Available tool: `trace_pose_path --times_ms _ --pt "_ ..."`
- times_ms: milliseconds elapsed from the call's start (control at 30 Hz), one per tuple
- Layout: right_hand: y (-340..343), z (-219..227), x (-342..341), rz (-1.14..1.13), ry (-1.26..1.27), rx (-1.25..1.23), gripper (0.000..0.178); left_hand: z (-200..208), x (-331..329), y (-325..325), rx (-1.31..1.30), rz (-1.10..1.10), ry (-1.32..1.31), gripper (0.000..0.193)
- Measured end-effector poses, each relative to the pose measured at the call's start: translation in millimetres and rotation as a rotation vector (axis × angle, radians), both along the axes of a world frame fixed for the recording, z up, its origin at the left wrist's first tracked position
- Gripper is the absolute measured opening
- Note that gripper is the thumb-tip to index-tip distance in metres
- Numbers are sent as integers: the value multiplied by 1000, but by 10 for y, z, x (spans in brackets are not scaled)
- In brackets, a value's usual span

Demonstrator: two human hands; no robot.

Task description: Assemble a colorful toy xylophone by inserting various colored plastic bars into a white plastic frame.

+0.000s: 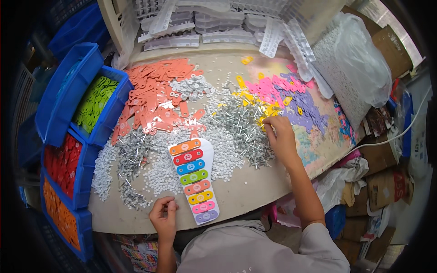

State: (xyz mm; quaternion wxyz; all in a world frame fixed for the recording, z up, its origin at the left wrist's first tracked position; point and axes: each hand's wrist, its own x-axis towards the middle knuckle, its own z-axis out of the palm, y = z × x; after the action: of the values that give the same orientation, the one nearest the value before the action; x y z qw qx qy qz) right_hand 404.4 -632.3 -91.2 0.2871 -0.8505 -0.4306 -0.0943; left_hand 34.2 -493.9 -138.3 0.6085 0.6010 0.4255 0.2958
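A toy xylophone point(207, 152) with a white base and several coloured bars lies on the table in front of me, tilted slightly, its narrow end towards me. Just left of that narrow end is my left hand point(164, 217), its fingers curled in and thumb raised; whatever it may hold is hidden. Over on the right, my right hand point(281, 139) reaches to the edge of a heap of metal pins point(243, 129), beside yellow bars point(271, 110). Thumb and fingers are drawn together there, and I cannot make out what is between them.
Small white caps point(166, 168) spread around the xylophone. Coral bars point(154, 91) lie at the back left, pink bars point(264, 88) and purple bars point(302, 109) at the right. Blue bins point(84, 182) line the left edge. White plastic bases point(223, 22) stack behind; a clear bag point(350, 59) stands right.
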Motion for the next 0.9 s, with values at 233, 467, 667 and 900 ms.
trace_pose_path --times_ms 233,467,667,900 --pt "15 -101 -117 66 205 -26 13 1 11 -8 0 10 -11 8" --pt "-154 -118 -166 -4 190 -104 12 -29 -2 17 -1 13 -21 9" --pt "-155 -119 -171 -1 203 -34 13 220 51 145 -143 13 -86 13" --pt "342 198 -652 191 734 146 9 551 572 710 -268 -158 -196 14"
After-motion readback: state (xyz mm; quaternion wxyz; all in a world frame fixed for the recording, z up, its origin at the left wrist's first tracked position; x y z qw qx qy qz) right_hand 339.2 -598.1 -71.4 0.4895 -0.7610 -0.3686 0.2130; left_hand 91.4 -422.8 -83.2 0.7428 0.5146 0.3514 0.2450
